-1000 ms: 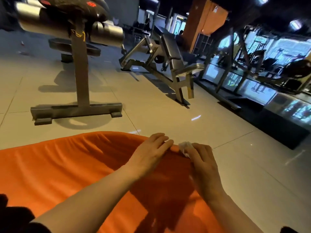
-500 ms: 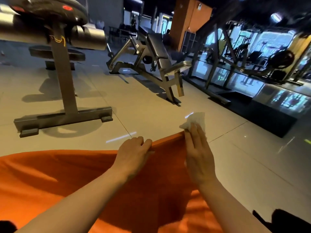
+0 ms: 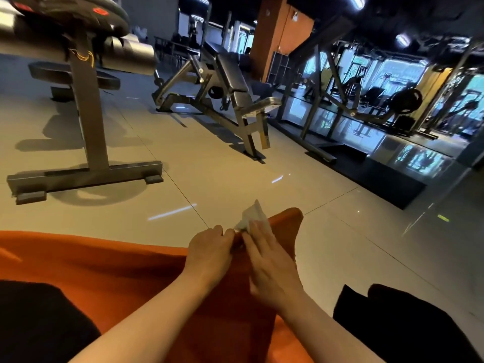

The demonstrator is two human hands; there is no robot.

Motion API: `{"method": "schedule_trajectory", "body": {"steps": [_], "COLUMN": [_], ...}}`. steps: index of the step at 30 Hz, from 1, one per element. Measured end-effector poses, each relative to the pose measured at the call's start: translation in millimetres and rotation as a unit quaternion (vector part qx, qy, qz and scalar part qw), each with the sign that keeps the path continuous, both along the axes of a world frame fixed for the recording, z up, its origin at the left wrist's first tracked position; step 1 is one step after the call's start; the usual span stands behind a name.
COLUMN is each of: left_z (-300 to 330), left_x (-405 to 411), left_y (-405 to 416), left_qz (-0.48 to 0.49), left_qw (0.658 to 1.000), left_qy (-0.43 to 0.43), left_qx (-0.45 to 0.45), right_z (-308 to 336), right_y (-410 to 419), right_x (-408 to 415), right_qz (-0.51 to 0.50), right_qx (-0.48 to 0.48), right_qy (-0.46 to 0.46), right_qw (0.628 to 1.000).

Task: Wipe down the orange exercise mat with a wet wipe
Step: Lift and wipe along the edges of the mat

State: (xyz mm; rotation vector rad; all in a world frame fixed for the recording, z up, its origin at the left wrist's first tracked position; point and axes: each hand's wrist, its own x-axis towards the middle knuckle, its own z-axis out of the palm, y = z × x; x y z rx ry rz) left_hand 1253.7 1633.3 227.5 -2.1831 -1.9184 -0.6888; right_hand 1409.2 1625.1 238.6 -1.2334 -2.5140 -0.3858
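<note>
Kneeling low, I see my dark-clothed knees (image 3: 39, 323) at either side and the orange mat (image 3: 117, 273) spread across them and over the pale tiled floor (image 3: 214, 163). Its surface is soft and rumpled, folds running toward its far edge, one corner rising to a peak. My left hand (image 3: 209, 251) clenches that far edge, fingers curled over it. Just beside it, my right hand (image 3: 272, 268) lies with fingers straight, pressing the white wet wipe (image 3: 252, 216) against the mat; the wipe's crumpled end sticks up past my fingertips. Beyond stand a grey bench frame (image 3: 86, 142) and an incline bench (image 3: 230, 82).
</note>
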Motion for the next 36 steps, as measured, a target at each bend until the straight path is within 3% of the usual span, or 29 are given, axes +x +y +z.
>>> {"method": "schedule_trajectory", "body": {"steps": [2,7,14,18,21,24,27,32,36], "left_z": [1.6,-4.6,-6.1,-3.9,-8.7,-6.5,-3.0,-4.0,-6.6], "left_x": [1.3,0.4,-1.0,4.5,3.4,2.2,2.5,4.7,1.6], "left_y": [-7.1,-13.8,-11.0,-9.6,-10.6,-11.6,-13.5,-14.0,-13.6], "left_qz": [-0.006,-0.027,-0.009,-0.005,-0.006,0.004,0.011,0.003,0.011], "left_qw": [1.000,1.000,0.999,1.000,1.000,0.999,0.999,0.999,0.998], "left_qy": [0.017,0.014,-0.016,-0.013,-0.026,-0.028,-0.022,-0.020,-0.024], "left_qx": [0.000,0.001,0.029,0.012,-0.003,-0.026,-0.027,-0.028,-0.051], "right_z": [8.9,18.3,10.1,18.2,12.5,6.7,7.1,9.6,-9.7], "right_y": [-1.7,-5.1,-7.0,2.9,-8.6,-16.2,-6.7,4.2,-13.5], "right_x": [11.4,29.3,30.9,39.0,22.4,6.6,9.1,18.0,-6.0], "right_qz": [-0.009,-0.142,-0.056,-0.103,-0.048,0.030,0.003,-0.131,-0.081], "right_qx": [0.027,0.054,0.039,0.054,0.044,0.043,0.034,0.131,0.049], "right_qy": [-0.024,0.105,0.025,0.087,0.161,0.163,0.182,0.181,0.211], "right_qw": [0.999,0.983,0.997,0.989,0.985,0.985,0.983,0.966,0.973]}}
